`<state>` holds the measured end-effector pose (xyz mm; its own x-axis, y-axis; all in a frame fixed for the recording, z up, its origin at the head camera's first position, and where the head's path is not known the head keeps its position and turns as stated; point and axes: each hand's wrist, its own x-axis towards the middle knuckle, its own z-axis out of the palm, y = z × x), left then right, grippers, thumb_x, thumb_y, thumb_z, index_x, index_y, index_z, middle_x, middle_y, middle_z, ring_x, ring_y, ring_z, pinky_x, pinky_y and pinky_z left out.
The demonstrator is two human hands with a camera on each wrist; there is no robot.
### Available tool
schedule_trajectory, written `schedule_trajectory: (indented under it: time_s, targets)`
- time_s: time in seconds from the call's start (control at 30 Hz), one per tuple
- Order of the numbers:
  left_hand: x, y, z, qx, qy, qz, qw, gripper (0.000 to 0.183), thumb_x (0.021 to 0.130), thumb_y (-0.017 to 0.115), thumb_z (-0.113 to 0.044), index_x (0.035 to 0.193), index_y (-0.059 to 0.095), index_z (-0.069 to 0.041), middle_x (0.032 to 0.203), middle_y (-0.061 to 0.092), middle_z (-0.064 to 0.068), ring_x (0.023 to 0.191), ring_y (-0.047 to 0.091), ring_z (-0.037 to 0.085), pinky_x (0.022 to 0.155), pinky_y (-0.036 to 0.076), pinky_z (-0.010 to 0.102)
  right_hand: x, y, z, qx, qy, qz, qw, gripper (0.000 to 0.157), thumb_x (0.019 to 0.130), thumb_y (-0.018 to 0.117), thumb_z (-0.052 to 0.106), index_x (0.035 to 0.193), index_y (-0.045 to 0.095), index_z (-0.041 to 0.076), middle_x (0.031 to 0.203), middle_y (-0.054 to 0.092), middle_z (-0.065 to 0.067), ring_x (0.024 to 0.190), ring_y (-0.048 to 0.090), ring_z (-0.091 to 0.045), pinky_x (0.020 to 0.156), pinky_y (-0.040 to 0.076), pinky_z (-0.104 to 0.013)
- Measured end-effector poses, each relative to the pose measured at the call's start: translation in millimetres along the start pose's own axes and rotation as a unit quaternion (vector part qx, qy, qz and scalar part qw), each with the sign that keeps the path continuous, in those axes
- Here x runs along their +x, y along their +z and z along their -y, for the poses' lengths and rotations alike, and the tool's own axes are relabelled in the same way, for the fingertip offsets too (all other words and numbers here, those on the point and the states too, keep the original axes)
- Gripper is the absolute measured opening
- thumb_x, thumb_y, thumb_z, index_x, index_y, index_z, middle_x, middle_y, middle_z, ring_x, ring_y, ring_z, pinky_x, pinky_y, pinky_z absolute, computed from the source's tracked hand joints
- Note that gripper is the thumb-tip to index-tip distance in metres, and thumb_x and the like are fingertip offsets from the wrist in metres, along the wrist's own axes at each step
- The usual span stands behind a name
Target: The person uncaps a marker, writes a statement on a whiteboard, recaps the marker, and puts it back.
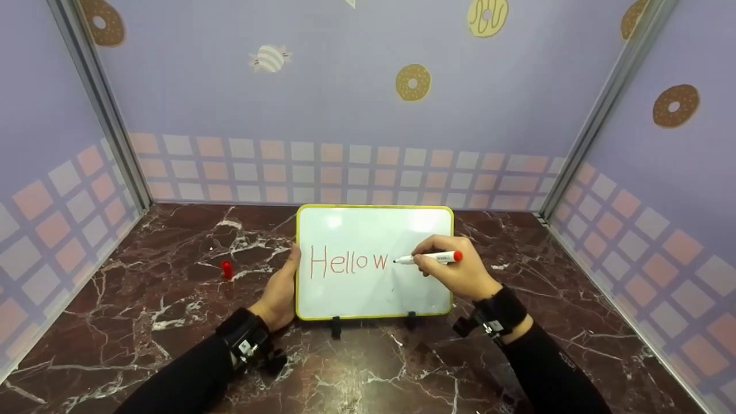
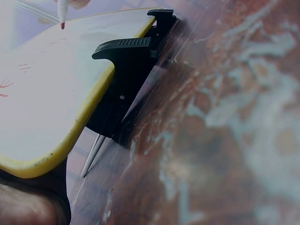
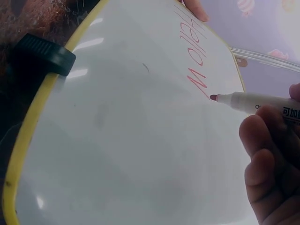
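A whiteboard (image 1: pixel 368 299) with a yellow frame stands propped up, and "Hello w" is written on it in red. My left hand (image 1: pixel 279 293) grips its left edge, thumb at the front rim and the other fingers hidden behind. My right hand (image 1: pixel 457 267) pinches a white marker (image 1: pixel 440 257) with a red end, held roughly level. In the right wrist view the red nib of the marker (image 3: pixel 253 101) is right at the last stroke of the "w". A small red mark (image 3: pixel 146 68) shows lower on the board.
Black stand clips (image 1: pixel 336 326) hold the board's bottom edge, and a thin metal leg (image 2: pixel 93 154) shows behind it. The red marker cap (image 1: pixel 227 269) is on the dark marbled table (image 1: pixel 190 345), left of the board. Patterned walls (image 1: pixel 345 103) enclose the back and sides.
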<state>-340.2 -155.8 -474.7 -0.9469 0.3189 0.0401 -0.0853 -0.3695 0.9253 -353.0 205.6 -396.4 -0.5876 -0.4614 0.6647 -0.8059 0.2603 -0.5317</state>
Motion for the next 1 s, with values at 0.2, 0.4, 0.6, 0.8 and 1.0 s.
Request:
schedule_trajectory:
  time_s: [0.2,0.4,0.6,0.8,1.0]
  targets:
    - [1.7,0.9,0.2,-0.004,-0.002,-0.002,1.0000,0.083,0.112,0.027,-0.077,0.171,0.040,-0.020,0.143,0.071,0.015,0.120,0.074,0.033,0.096,0.063,0.050,-0.2,-1.0,-2.9,0.003,-0.006,0.008,1.000,0.012,0.099,0.080,-0.001,0.098,0.083,0.011,0.077,0.076,0.001,0.061,0.067,-0.013,0.057,0.054,-0.020]
    - [1.4,1.2,0.2,-0.007,0.001,0.002,1.0000,0.080,0.113,0.027,-0.076,0.170,0.043,-0.022,0.144,0.071,0.016,0.120,0.074,0.035,0.096,0.063,0.051,-0.2,0.3,-3.0,0.001,0.000,0.015,1.000,0.013,0.098,0.081,-0.001,0.098,0.083,0.012,0.078,0.077,0.002,0.061,0.069,-0.015,0.056,0.051,-0.019]
    - [1.1,0.1,1.3,-0.005,0.001,0.008,1.0000,0.082,0.113,0.024,-0.075,0.171,0.040,-0.020,0.143,0.071,0.016,0.121,0.074,0.034,0.097,0.063,0.052,-1.1,1.9,-4.8,-0.003,0.015,0.020,1.000,0.012,0.098,0.081,0.000,0.098,0.083,0.012,0.078,0.077,0.002,0.062,0.068,-0.012,0.056,0.052,-0.020]
    - [1.2,0.1,1.4,-0.003,-0.001,0.001,1.0000,0.085,0.111,0.027,-0.078,0.171,0.041,-0.020,0.142,0.072,0.015,0.120,0.074,0.034,0.096,0.063,0.052,-1.3,2.6,-6.0,-0.006,0.024,0.019,0.999,0.010,0.100,0.081,0.002,0.098,0.083,0.012,0.077,0.077,0.003,0.063,0.069,-0.011,0.056,0.051,-0.020]
    - [0.5,1.0,1.4,-0.001,-0.003,-0.011,0.9999,0.086,0.111,0.027,-0.079,0.169,0.045,-0.018,0.140,0.073,0.016,0.117,0.075,0.034,0.095,0.063,0.051,-0.6,3.1,-4.4,-0.002,0.033,0.021,0.999,0.009,0.100,0.081,0.002,0.099,0.084,0.011,0.078,0.077,0.004,0.064,0.070,-0.013,0.057,0.053,-0.021]
